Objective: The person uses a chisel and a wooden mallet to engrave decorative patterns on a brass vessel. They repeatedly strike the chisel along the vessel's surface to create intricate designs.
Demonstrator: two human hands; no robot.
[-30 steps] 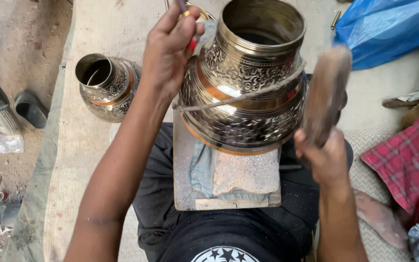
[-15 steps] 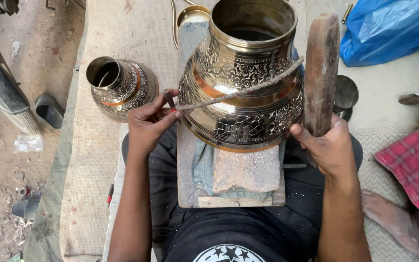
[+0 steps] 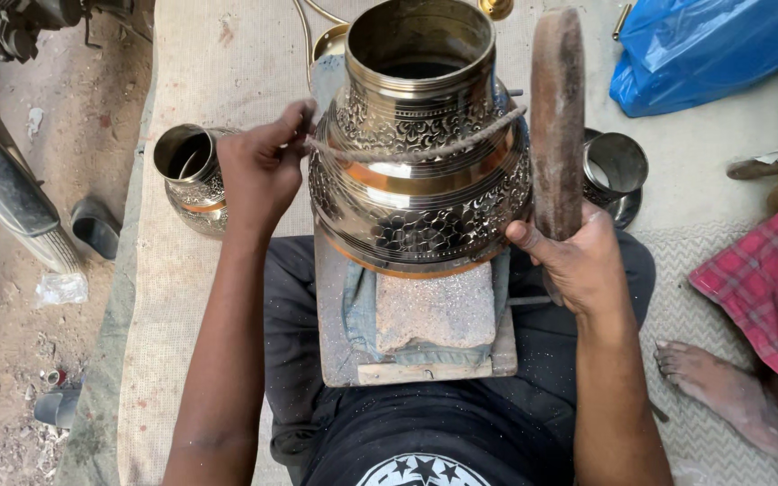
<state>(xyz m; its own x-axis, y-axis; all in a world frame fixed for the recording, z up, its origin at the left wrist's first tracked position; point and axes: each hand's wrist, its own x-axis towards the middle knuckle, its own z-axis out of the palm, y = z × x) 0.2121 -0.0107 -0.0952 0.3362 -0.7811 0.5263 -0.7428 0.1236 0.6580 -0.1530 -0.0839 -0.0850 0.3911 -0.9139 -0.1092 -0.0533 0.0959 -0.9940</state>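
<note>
A large engraved brass pot stands on a padded wooden block on my lap. A cord runs across the pot's shoulder. My left hand pinches the cord's left end against the pot's side. My right hand grips the lower end of a long brown wooden mallet, held upright beside the pot's right flank.
A smaller engraved brass pot stands left on the woven mat. Another metal vessel sits behind the mallet. A blue plastic bag lies at far right, another person's foot and checked cloth nearby.
My left hand came down from the pot's rim to the cord, then slid up along its left side. The mallet swung from tilted to upright.
</note>
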